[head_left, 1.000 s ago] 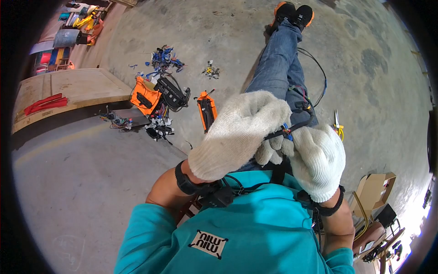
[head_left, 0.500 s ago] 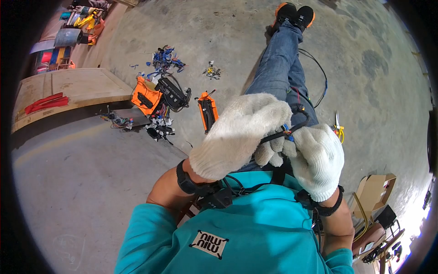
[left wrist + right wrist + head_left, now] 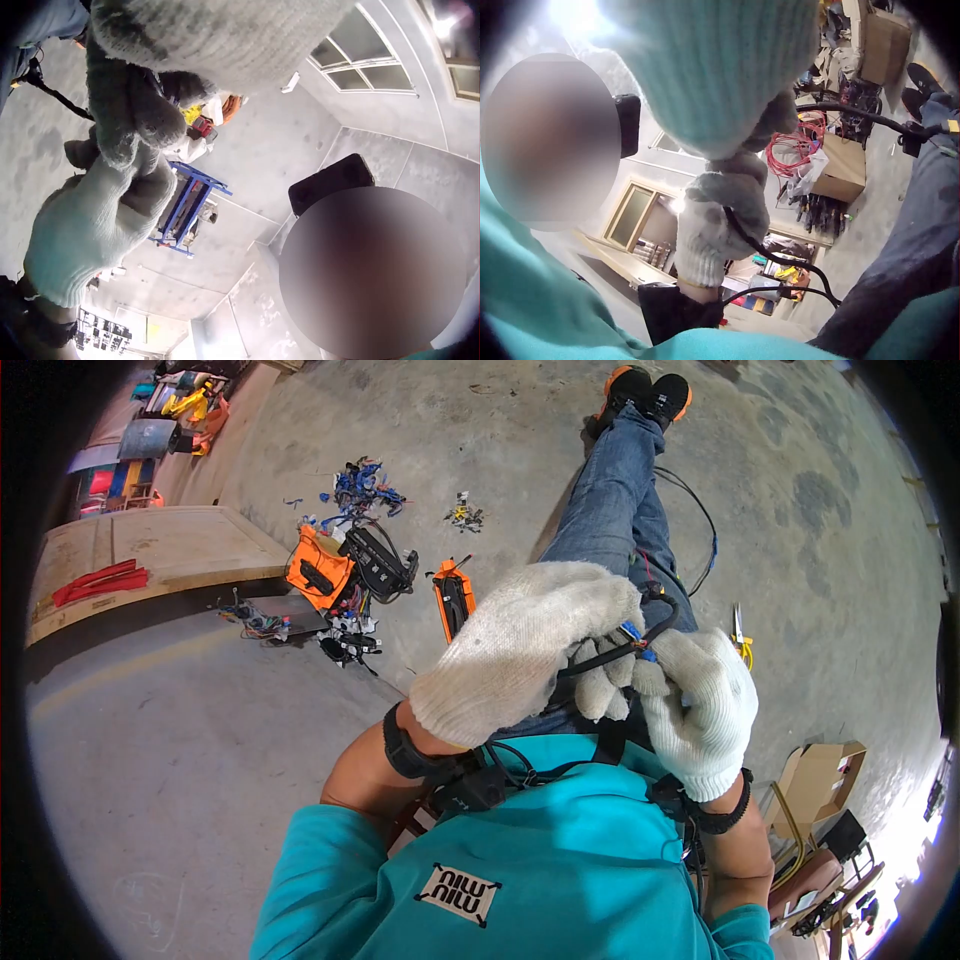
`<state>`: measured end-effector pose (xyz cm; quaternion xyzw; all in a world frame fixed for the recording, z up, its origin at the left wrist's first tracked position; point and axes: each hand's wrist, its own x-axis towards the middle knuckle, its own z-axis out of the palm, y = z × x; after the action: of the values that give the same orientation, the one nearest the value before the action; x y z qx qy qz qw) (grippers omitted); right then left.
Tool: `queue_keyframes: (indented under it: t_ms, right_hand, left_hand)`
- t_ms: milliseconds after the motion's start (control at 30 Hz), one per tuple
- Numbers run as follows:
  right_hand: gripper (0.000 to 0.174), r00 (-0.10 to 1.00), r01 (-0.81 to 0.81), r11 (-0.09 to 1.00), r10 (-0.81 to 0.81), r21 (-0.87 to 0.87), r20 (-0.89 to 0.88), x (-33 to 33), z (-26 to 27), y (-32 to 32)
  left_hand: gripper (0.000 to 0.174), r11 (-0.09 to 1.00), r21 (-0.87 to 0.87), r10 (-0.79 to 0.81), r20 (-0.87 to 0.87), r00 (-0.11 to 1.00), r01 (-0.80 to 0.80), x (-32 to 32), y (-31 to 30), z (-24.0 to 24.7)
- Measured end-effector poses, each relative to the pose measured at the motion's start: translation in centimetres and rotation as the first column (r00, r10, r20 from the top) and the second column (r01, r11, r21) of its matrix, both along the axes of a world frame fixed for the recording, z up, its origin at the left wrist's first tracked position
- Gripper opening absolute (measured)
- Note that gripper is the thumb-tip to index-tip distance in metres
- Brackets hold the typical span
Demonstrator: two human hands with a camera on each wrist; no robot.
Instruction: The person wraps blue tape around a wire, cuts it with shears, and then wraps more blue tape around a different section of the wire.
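Much of our grip on the black cable point(image 3: 600, 658) is hidden. In the head view, the gloved left hand point(image 3: 535, 650) covers the cable's near end, and the tip of its index finger is hard to separate from the blue wrapping point(image 3: 630, 630). In the left wrist view that glove fills the top, cut off by the frame, and in the right wrist view the gloved right hand point(image 3: 702, 705) does the same. A blurred oval masks part of both wrist views.

The cable lies over the jeans point(image 3: 600, 500), between our two hands. Our left fingers curl round it, with the lower ones bunched beneath. Our right fingers pinch at the blue wrapping, their tips close to the left ones; we cannot tell whether the tips touch. Beyond the wrapping, the cable bends up along the jeans.

Scissors point(image 3: 740, 635) with yellow handles lie right of the jeans. Left of the jeans are an orange-and-black part point(image 3: 455, 600), blue scraps point(image 3: 365, 490) and, farther off, a wooden worktop point(image 3: 200, 545) carrying red strips point(image 3: 102, 582).
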<state>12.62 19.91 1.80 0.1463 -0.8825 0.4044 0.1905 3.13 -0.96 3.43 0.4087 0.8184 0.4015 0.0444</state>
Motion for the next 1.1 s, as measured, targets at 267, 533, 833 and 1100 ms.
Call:
queue_keyframes:
  t_ms: [267,533,833,1100]
  right_hand:
    - [0.028,0.993,0.058,0.99,-0.045,-0.125,0.108,0.0,0.4,0.0]
    - [0.013,0.944,0.149,0.92,-0.023,-0.362,0.33,0.0,0.6,0.0]
    - [0.012,0.883,0.187,0.873,0.052,-0.45,0.467,-0.1,1.2,0.2]
    - [0.012,0.834,0.238,0.835,0.087,-0.497,0.545,-0.4,1.7,0.0]
  left_hand:
    - [0.025,0.998,-0.033,-0.041,0.34,0.939,0.055,-1.0,0.1,2.0]
    - [0.035,0.877,0.386,-0.361,0.922,0.14,-0.285,-0.7,0.3,1.0]
    - [0.029,0.925,0.324,-0.265,0.925,0.274,-0.199,-0.8,0.5,1.4]
    - [0.024,0.951,0.254,-0.185,0.925,0.332,-0.179,-0.8,0.6,2.5]
